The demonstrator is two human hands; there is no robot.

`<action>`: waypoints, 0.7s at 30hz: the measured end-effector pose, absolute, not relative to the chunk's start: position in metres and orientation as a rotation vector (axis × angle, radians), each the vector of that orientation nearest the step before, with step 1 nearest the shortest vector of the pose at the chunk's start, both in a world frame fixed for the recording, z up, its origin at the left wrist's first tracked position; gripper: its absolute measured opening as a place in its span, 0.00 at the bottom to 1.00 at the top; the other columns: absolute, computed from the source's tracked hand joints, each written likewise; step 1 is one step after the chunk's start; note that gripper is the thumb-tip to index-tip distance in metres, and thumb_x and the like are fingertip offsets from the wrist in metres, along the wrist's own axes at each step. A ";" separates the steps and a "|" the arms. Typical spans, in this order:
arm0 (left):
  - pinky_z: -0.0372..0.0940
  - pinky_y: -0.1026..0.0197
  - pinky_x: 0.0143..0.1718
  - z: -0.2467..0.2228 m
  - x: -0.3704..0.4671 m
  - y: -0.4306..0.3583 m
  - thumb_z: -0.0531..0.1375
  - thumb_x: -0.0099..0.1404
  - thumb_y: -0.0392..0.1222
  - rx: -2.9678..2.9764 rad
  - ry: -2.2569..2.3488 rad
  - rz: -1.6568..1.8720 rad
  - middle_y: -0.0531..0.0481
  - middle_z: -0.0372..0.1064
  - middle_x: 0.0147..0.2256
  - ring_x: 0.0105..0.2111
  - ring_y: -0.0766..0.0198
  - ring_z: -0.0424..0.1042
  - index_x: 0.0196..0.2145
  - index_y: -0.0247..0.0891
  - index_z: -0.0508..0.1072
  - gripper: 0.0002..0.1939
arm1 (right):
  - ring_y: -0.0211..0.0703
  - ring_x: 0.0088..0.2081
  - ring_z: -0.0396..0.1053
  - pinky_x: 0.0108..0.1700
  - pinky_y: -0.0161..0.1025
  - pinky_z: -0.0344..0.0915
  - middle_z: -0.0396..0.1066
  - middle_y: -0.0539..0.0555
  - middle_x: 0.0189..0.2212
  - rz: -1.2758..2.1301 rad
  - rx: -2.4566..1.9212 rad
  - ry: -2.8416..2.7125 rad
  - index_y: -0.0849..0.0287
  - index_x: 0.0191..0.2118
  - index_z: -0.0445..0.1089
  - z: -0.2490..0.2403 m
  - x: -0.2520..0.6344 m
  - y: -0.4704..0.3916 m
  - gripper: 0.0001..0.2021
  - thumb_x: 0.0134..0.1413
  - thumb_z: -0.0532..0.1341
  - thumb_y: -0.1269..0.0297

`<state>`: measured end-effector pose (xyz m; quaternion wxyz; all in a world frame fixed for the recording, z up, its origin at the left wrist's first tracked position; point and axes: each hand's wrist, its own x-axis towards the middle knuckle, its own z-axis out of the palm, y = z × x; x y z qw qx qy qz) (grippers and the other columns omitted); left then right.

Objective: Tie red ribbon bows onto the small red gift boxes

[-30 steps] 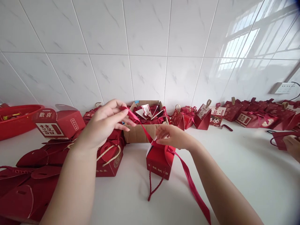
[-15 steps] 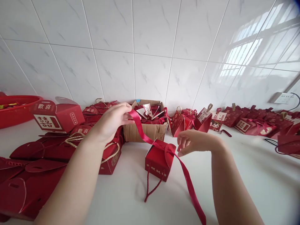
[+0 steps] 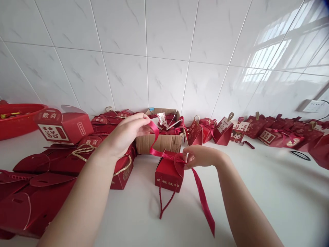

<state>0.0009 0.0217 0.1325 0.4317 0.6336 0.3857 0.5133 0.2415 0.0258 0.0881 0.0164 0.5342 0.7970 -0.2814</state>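
Note:
A small red gift box (image 3: 168, 173) with gold lettering sits on the white table, its twisted cord handle hanging down the front. A dark pink ribbon (image 3: 203, 200) runs through the top of the box. My left hand (image 3: 131, 132) is closed on one ribbon end, raised to the upper left of the box. At the box's right side, my right hand (image 3: 196, 156) pinches the ribbon where it comes out by the rounded flap. The ribbon's other end trails down to the right on the table.
Behind the box stands an open cardboard box (image 3: 159, 143) holding red items. Large red boxes with cord handles (image 3: 51, 192) crowd the left, near a red basin (image 3: 20, 127). Small red boxes (image 3: 223, 132) line the wall on the right, with a black band (image 3: 300, 155) nearby.
My right hand has moved left and closed on the ribbon beside the box. The gift box has shifted slightly left, and the trailing ribbon end has drawn up toward it.

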 end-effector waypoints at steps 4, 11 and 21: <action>0.66 0.57 0.42 0.135 -0.007 0.025 0.60 0.56 0.43 1.546 0.972 1.381 0.53 0.68 0.30 0.36 0.61 0.71 0.23 0.38 0.69 0.08 | 0.46 0.37 0.71 0.30 0.37 0.64 0.75 0.52 0.35 -0.824 1.762 2.435 0.54 0.41 0.68 0.090 0.253 0.024 0.13 0.48 0.60 0.60; 0.64 0.51 0.47 0.139 -0.018 0.028 0.59 0.58 0.44 1.557 0.973 1.417 0.50 0.72 0.32 0.41 0.55 0.72 0.24 0.38 0.67 0.09 | 0.45 0.36 0.71 0.35 0.39 0.66 0.74 0.53 0.36 -0.744 1.951 2.491 0.53 0.41 0.70 0.099 0.289 0.014 0.12 0.51 0.58 0.58; 0.56 0.62 0.29 0.140 -0.019 0.026 0.59 0.61 0.39 1.622 0.892 1.511 0.49 0.70 0.30 0.31 0.66 0.66 0.27 0.35 0.73 0.07 | 0.44 0.31 0.69 0.27 0.37 0.63 0.72 0.51 0.30 -0.457 2.333 2.731 0.52 0.39 0.70 0.113 0.299 -0.005 0.10 0.53 0.54 0.62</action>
